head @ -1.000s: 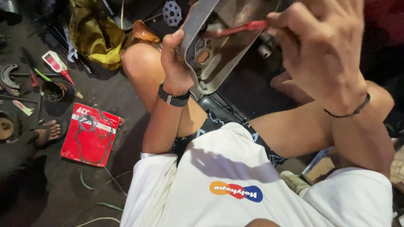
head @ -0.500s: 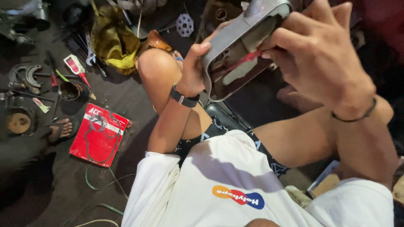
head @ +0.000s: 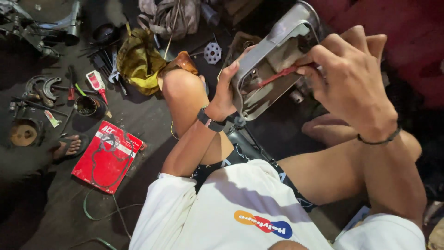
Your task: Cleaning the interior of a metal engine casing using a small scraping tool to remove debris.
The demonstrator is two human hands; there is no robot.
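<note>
Metal engine cover [head: 273, 69] now tilted higher, above knees, versus earlier frame. Left hand [head: 226, 90] fingers wrapped on cover's lower edge. Right hand [head: 351, 78] fingers pinched around red-handled tool [head: 277, 76], tip inside cover. Tool handle end hidden behind fingers; cover interior dim.

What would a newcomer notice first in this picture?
First, the grey metal cover held up at the top centre: the left hand grips its edge, and the right hand pushes a red tool into it. Next, the flat red packet on the dark floor at the left, below scattered parts.
</note>
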